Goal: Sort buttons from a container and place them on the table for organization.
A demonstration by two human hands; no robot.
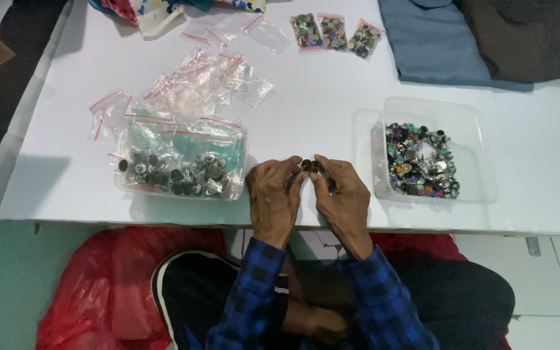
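I see a small clump of dark buttons (310,166) pinched between both hands at the near edge of the table, just below the middle of the frame. My left hand (275,194) has its fingers curled in tight, thumb and fingertips closed on the buttons from the left; my right hand (340,192) meets it from the right, its fingertips closed on the same clump, so the two hands touch. Just left of the left hand sits a clear tub (183,162) of grey and black buttons with small zip bags lying on top. Right of the right hand, a little apart, a clear tray (432,110) holds a heap of coloured and silver buttons. Further up, left of centre, loose empty bags (205,81) with red seals are scattered; at the top centre three filled bags (335,32) lie in a row. The table (319,97) is white. Folded blue and brown cloth (455,39) lies at the upper right. Below the table edge are blue checked sleeves (384,304), and a red plastic bag (98,285) on a pale tiled floor.
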